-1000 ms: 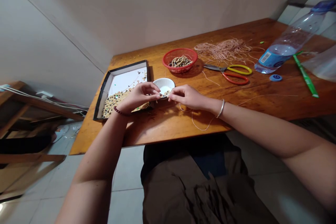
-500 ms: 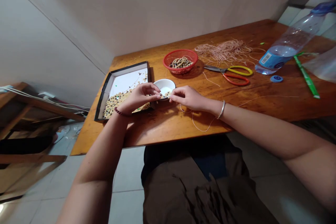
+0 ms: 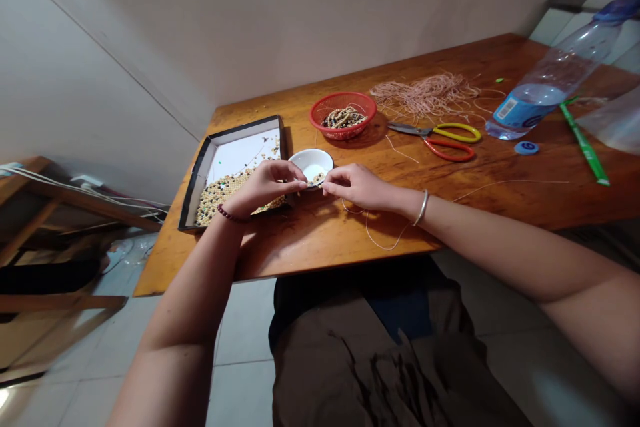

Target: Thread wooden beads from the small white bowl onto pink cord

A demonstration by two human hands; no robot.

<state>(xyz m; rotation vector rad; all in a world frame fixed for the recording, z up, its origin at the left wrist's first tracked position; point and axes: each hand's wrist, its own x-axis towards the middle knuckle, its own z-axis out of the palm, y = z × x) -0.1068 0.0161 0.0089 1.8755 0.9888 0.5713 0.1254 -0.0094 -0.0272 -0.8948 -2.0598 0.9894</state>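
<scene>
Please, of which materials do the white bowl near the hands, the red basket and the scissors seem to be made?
White bowl: perhaps enamelled metal, or smooth plastic; glossy white with a thin dark rim.
Red basket: probably moulded plastic; uniform colour, openwork wall.
Scissors: blades likely metal, dull grey sheen; handles probably plastic-coated, smooth yellow and red.

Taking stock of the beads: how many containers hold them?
3: the black-rimmed box at left, the white bowl just right of it, and the red basket behind the bowl, farther right. Others may be hidden or out of view.
</scene>
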